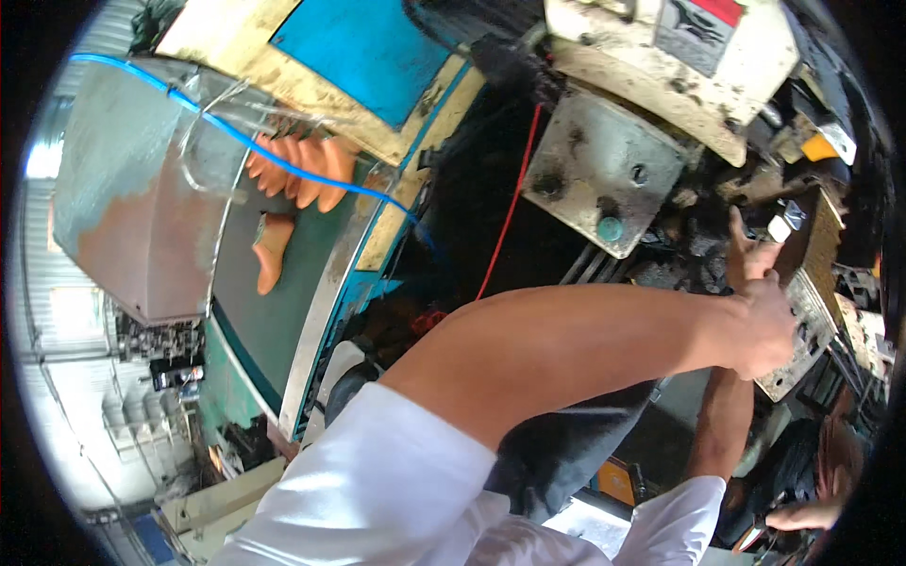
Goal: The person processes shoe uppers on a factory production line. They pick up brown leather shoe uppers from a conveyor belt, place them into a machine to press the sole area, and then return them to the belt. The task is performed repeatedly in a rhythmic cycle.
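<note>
My left arm reaches across the picture to the right. My left hand (766, 328) is closed in a fist at the edge of a textured grey metal plate (808, 319) on the machine. My right forearm rises from below, behind the left hand. My right hand (750, 250) is up against the black, grimy machine parts, one finger pointing up. Its other fingers reach a small silver piece (783, 226); whether they pinch it is not clear.
A grey steel bracket with a teal knob (610, 228) and a red cable (511, 215) sit left of my hands. Several orange moulded soles (304, 170) lie on a green belt (274, 321) under a blue hose (217, 123). Another person's hand (802, 517) is at lower right.
</note>
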`<state>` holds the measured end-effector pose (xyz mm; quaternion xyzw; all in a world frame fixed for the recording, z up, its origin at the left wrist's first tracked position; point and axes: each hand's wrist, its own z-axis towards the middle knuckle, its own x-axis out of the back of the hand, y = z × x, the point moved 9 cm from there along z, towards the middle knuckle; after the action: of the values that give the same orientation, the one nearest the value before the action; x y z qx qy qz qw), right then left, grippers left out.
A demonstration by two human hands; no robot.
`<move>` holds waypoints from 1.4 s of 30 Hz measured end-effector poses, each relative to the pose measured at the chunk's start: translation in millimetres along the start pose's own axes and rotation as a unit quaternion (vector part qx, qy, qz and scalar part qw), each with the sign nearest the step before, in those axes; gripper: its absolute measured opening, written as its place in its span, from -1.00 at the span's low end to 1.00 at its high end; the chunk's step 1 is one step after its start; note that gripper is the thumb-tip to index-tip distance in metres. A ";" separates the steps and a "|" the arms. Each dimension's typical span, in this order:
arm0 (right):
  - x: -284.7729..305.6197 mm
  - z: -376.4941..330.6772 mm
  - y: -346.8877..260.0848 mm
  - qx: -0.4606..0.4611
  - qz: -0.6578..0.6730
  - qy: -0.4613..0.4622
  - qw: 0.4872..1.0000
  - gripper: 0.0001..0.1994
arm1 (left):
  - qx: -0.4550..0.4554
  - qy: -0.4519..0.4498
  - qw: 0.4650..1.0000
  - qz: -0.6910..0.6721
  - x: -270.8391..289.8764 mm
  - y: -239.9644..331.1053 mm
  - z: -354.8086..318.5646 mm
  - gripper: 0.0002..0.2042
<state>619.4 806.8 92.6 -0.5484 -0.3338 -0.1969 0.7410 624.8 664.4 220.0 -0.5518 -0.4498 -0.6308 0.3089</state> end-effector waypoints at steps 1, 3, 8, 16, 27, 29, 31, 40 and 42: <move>-0.2 -3.0 -9.2 0.008 0.006 -0.003 1.000 -0.49 | -0.025 0.006 0.999 -0.024 10.5 0.8 -7.4 -0.77; 2.8 -16.5 -22.6 0.029 0.019 -0.013 0.999 -0.51 | -0.059 -0.016 0.997 -0.042 31.6 -0.7 -27.0 -0.81; -8.6 -18.6 -43.8 0.019 0.021 -0.023 0.999 -0.55 | -0.068 -0.051 0.992 -0.090 45.6 -17.4 -41.4 -0.74; 24.4 -35.4 -58.3 0.114 0.293 -0.003 0.949 -0.41 | -0.122 -0.012 0.992 -0.026 52.8 -2.9 -37.2 -0.72; 2.2 -34.7 -65.6 0.081 0.279 -0.104 0.951 -0.35 | -0.094 0.012 0.995 -0.043 49.5 -14.7 -43.1 -0.72; -7.0 -30.5 -50.2 -0.054 0.440 -0.166 0.881 -0.32 | -0.084 0.010 0.996 -0.042 48.8 -15.3 -44.6 -0.71; -3.6 -25.2 -59.9 0.051 0.294 -0.027 0.954 -0.29 | -0.106 0.026 0.993 -0.034 46.4 -13.0 -43.1 -0.71; 2.8 -33.8 -65.6 -0.049 0.380 -0.058 0.922 -0.31 | -0.081 0.002 0.995 -0.065 53.3 -18.0 -47.8 -0.72; 13.5 -22.8 -27.8 0.111 0.217 0.045 0.969 -0.33 | -0.118 -0.007 0.992 -0.048 57.7 0.0 -37.8 -0.72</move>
<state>616.9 777.3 117.2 -0.5125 -0.1925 -0.0175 0.8366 597.5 636.2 276.7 -0.5669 -0.4002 -0.6893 0.2080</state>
